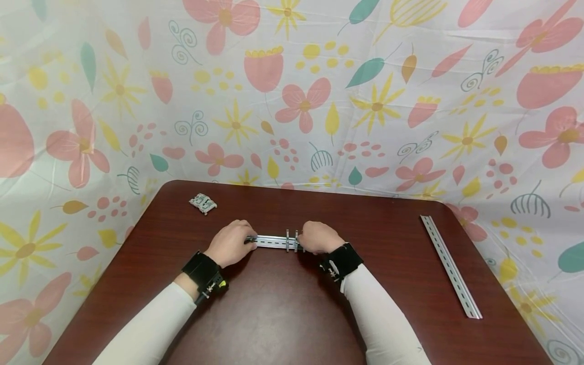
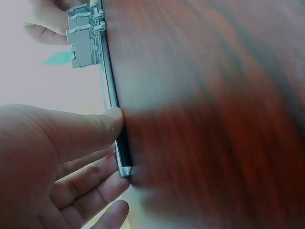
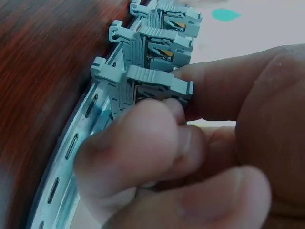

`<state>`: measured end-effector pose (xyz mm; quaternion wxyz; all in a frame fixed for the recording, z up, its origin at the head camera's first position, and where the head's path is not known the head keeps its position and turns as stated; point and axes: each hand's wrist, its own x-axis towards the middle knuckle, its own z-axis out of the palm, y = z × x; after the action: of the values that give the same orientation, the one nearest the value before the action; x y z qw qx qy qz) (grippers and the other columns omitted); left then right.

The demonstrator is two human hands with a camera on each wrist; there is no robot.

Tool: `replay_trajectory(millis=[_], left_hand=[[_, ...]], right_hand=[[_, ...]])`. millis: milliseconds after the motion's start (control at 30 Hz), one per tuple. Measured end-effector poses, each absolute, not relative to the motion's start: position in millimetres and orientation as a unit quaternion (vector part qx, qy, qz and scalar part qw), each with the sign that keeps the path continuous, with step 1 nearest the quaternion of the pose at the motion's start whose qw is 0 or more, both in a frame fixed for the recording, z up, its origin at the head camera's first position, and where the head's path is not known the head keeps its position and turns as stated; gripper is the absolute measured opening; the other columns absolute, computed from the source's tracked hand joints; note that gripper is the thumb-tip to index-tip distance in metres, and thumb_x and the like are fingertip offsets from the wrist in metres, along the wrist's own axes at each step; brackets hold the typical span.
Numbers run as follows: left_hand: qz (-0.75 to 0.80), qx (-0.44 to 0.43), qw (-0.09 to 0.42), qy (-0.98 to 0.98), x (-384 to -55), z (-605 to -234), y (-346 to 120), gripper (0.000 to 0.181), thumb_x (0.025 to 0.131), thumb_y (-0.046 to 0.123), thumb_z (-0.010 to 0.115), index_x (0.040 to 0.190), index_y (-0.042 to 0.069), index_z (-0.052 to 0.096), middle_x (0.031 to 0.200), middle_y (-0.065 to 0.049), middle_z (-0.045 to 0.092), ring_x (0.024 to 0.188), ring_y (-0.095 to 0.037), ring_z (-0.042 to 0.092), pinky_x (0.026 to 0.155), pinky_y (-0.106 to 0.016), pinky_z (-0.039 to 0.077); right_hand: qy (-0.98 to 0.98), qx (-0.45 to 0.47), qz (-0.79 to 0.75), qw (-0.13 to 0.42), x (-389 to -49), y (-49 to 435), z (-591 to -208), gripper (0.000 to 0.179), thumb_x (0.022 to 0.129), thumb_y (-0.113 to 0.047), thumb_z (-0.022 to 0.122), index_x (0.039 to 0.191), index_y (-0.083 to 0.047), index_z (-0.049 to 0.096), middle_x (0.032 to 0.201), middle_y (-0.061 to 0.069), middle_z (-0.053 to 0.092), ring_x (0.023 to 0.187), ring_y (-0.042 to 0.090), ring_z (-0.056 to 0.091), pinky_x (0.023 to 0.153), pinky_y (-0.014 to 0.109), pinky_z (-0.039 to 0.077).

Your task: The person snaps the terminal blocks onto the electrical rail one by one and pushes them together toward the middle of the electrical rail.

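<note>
Rail [image 1: 271,242]: laid left to right; left end pinched by left hand [image 1: 232,243].
Rightmost block [image 3: 152,78]: set crosswise on rail, gripped by right hand [image 1: 321,236], the nearer.

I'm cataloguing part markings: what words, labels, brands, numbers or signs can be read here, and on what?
No readable text in any view.
Gray blocks and gripped rail: none legible.
Loose pieces at far left: too small to tell.
Second rail: none legible.
Wrist straps: none legible.

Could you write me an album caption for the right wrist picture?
The right hand holds a grey block at a slotted metal rail, two similar blocks lined up beyond.
</note>
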<state>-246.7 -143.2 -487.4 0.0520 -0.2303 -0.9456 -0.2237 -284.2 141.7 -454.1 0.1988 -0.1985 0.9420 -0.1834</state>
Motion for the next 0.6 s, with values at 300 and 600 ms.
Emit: replay_trajectory(millis=[300,600], left_hand=[[-0.225,-0.232,0.052,-0.945,-247.2,-489.1,-144.2,0.014,0.099,0.015,0.086,0.112,0.010,0.086,0.111,-0.005,0.074,0.109,-0.028,0.068,0.089,-0.045,0.059],[-0.221,-0.229,0.053,-0.946,-247.5,-489.3,-142.5,0.015,0.098,0.016,0.087,0.112,0.010,0.086,0.110,-0.004,0.074,0.109,-0.027,0.068,0.090,-0.045,0.059]], right_hand=[[0.946,-0.213,-0.170,0.174,-339.1,161.5,-535.3,0.057,0.111,-0.029,0.055,0.056,-0.020,0.065,0.052,-0.001,0.058,0.045,0.019,0.057,0.053,0.034,0.047],[0.945,-0.221,-0.172,0.169,-337.1,164.4,-537.6,0.056,0.111,-0.027,0.054,0.056,-0.021,0.065,0.049,-0.003,0.057,0.043,0.018,0.056,0.053,0.032,0.047]])
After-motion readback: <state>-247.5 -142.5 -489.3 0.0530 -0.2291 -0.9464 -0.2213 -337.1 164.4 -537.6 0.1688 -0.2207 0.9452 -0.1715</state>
